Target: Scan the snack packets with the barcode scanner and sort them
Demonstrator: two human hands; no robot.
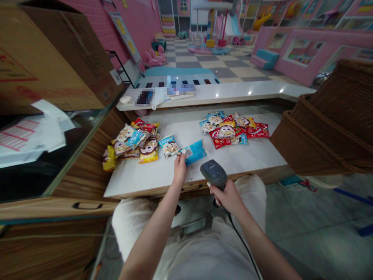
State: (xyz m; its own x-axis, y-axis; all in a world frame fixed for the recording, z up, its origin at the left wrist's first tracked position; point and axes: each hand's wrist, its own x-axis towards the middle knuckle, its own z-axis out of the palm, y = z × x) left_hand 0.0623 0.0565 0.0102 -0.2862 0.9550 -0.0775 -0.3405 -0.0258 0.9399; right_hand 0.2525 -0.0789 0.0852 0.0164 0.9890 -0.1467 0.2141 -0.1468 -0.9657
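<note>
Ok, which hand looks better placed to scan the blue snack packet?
Probably the right hand: it grips the corded barcode scanner close beside the packet. The left hand is occupied, pinching a corner of the blue snack packet.

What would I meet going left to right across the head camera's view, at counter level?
Heaped snack packets → lone snack packet → left hand → blue packet → handheld barcode scanner → red-and-blue snack packets → wicker basket

The snack packet (194, 152) near the tabletop's front edge is sky blue, the barcode scanner (213, 173) dark grey, the tabletop (140, 181) white, and the floor (215, 62) beyond a grey-and-cream checkerboard.
</note>
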